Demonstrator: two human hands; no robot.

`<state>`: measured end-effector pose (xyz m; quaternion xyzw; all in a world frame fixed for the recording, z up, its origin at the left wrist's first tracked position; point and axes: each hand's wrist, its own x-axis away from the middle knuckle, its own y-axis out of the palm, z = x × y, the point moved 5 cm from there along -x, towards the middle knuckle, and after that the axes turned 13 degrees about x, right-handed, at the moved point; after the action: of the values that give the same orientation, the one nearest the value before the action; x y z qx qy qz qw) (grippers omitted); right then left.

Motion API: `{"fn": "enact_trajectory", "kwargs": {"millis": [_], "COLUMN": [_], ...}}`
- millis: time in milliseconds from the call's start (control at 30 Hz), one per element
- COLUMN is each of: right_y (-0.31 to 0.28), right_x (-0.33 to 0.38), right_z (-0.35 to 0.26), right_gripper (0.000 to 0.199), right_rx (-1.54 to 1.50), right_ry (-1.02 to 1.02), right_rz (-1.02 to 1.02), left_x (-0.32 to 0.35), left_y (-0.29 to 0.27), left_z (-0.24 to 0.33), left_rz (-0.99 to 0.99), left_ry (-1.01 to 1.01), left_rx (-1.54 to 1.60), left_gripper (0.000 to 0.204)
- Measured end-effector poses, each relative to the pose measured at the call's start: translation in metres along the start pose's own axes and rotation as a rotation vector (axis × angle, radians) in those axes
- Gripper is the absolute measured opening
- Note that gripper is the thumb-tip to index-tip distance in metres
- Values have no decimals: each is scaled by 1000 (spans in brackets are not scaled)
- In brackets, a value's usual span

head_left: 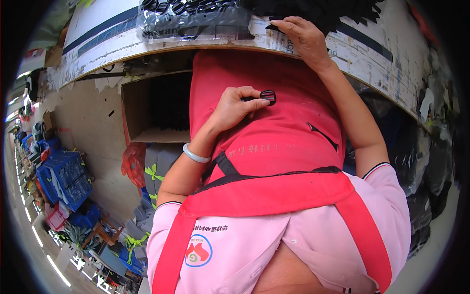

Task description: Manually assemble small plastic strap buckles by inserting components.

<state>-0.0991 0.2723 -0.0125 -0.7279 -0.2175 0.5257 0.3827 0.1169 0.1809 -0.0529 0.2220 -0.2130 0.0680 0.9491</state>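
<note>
My left hand point(236, 107) is in front of the red apron, its thumb and fingers pinching a small black plastic strap buckle point(268, 97) with slots. Higher up, over the table's near edge, my right hand point(306, 41) is bent closed. A dark end of a black webbing strap point(272, 28) shows at its fingertips; the rest of that piece is hard to make out. Just beyond this hand lies a pile of black strap pieces point(338, 11). To its left on the table sits a clear plastic bag point(196, 30) with several black buckles in it.
The worn white table point(105, 36) curves across the top of the view. Under it, at the left, stands an open cardboard box point(159, 135) with dark contents. A red plastic bag point(133, 164), blue crates point(66, 179) and dark plastic bags point(409, 161) stand around me.
</note>
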Motion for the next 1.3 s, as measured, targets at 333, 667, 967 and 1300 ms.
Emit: {"fn": "enact_trajectory", "kwargs": {"millis": [333,667,967,1300], "right_y": [-53,-27,-6,14], "right_x": [-49,21,43,49], "right_z": [-13,-81,-89,-100], "right_gripper": [16,18,19,25], "right_rx": [24,-1035,-1167,-1543], "right_ry": [-121,901,1030,1145], "right_rz": [234,-721,-787,-518], "left_x": [0,-9,-4,2], "left_y": [-5,-12,-16,-9], "left_z": [16,27,26,43], "left_rz": [127,278,349,408], "left_ry": [22,239,339,805], "left_rx": [44,148,11,-611], "left_gripper": [18,16,12,13]}}
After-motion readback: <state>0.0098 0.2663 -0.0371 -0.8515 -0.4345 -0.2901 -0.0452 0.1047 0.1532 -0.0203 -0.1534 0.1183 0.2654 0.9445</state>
